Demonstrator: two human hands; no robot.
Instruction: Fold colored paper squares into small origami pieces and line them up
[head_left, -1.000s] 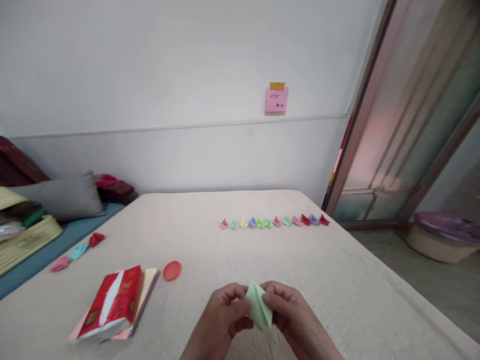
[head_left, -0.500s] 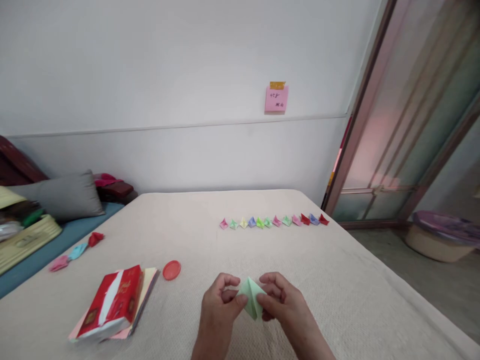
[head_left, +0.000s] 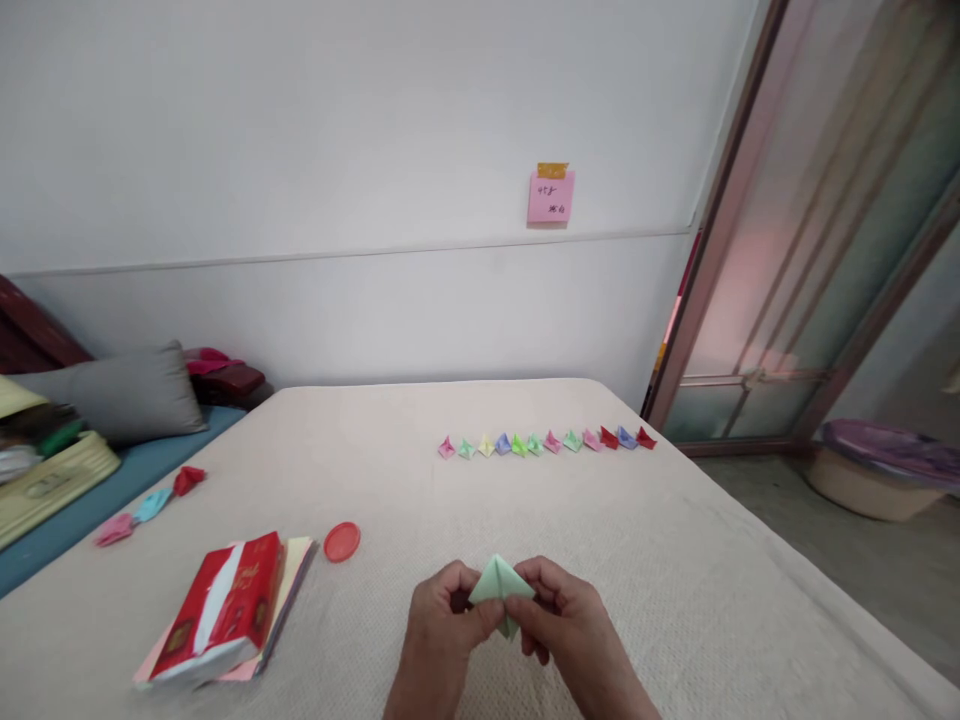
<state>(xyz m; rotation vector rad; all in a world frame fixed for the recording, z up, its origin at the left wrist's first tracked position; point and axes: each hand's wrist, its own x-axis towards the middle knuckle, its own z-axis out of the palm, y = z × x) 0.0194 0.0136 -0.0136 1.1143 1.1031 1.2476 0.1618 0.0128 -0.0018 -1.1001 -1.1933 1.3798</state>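
A pale green folded paper with a pointed top is held between both hands, just above the table's near side. My left hand pinches its left half, thumb on the front face. My right hand grips the right half the same way, its thumb meeting the left one near the centre crease. The fingers behind the paper are partly hidden. Farther back, a row of small folded paper pieces in pink, green, yellow, blue and red stretches across the table.
On the cloth-covered table, a red tissue pack rests on coloured paper sheets. Beside it lies a red round lid. Three folded papers line the left edge. A lidded tub stands on the floor at right.
Both thumbs have come together at the middle of the green paper, and its two halves are spread wider. The right fingers have shifted in closer behind it.
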